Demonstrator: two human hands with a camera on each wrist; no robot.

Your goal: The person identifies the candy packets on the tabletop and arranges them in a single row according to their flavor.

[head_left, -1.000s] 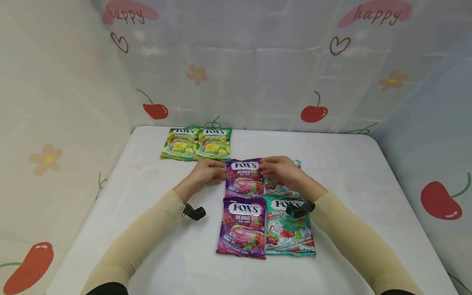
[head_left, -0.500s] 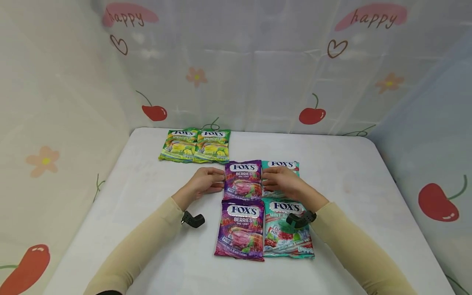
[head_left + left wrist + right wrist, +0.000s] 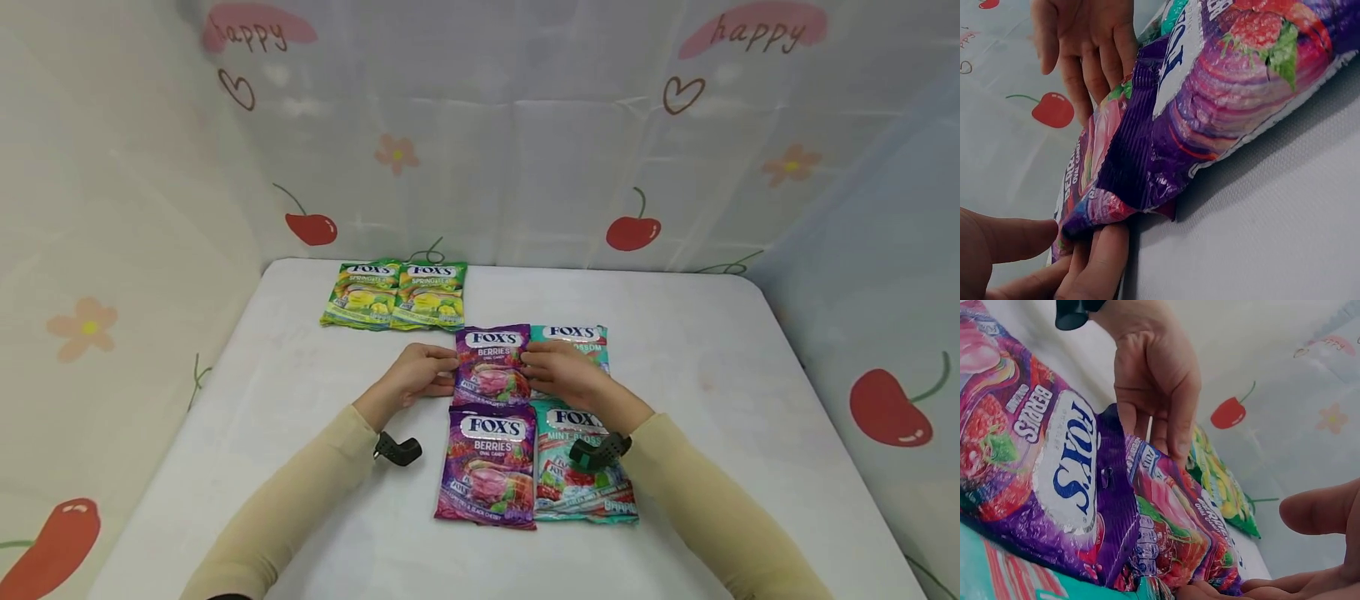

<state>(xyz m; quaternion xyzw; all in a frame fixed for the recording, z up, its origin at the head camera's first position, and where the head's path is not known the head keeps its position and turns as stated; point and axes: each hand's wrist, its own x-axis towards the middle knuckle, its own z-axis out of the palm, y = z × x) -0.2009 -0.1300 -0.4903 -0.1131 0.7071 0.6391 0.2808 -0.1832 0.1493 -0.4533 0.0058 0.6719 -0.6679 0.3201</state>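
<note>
Head view: left hand [image 3: 422,372] and right hand [image 3: 564,372], fingers extended, touch the rear Berries bag [image 3: 491,364], right obstructing the rear Mint-Blossom bag [image 3: 583,335], Spring Tea bags [image 3: 428,296] beyond.

Your two purple bags [image 3: 491,429] look like glossy, crinkled plastic film, ridged at one end; the teal bags [image 3: 573,421] beside them and the green bags [image 3: 408,300] by the far left corner of the worktop [image 3: 690,358] shine likewise. You have matt, finely textured white cloth [image 3: 1272,219] underneath and smooth, creased sheeting [image 3: 487,175] behind the far edge. Your sleeves [image 3: 292,492] look matt, your wrist cameras [image 3: 399,451] smooth dark plastic.
</note>
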